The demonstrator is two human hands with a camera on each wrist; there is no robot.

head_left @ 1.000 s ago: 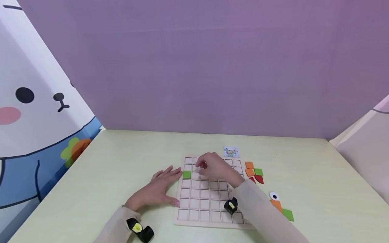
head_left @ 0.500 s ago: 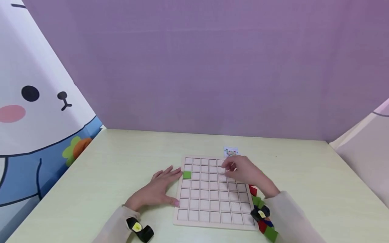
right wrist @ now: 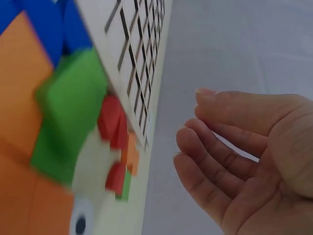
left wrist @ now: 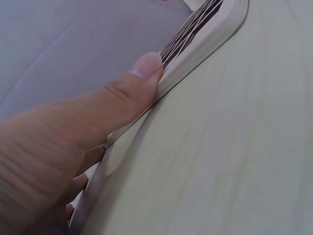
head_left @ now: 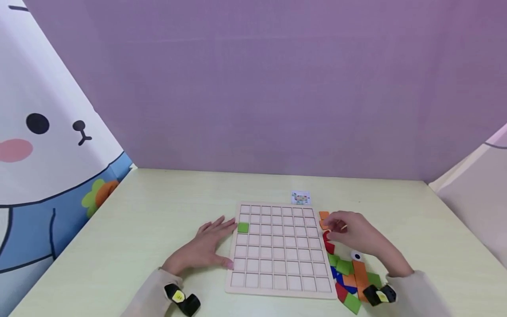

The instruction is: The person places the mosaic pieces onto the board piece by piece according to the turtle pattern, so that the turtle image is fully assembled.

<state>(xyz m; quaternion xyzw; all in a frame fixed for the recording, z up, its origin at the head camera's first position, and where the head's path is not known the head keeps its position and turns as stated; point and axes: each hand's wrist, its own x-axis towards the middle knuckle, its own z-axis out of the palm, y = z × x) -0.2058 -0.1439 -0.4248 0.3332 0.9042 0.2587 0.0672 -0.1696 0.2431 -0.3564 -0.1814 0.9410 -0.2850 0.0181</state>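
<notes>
A pale wooden grid board lies on the table with one green square tile in its left column. My left hand rests beside the board, fingers spread, fingertips and thumb at its left edge. In the left wrist view the thumb touches the board's side. My right hand hovers past the right edge, over loose coloured pieces. Its fingers bend loosely with nothing between them, as the right wrist view shows. Near its fingertips lie orange pieces and red pieces.
Closer to me, right of the board, is a cluster of green tiles, blue pieces and an orange strip, with a round eye piece above. A small printed card lies behind the board. A purple partition stands behind the table.
My right hand has moved right, from over the upper left of the board, across it, to above the loose pieces. The left hand and the green tile have stayed in place.
</notes>
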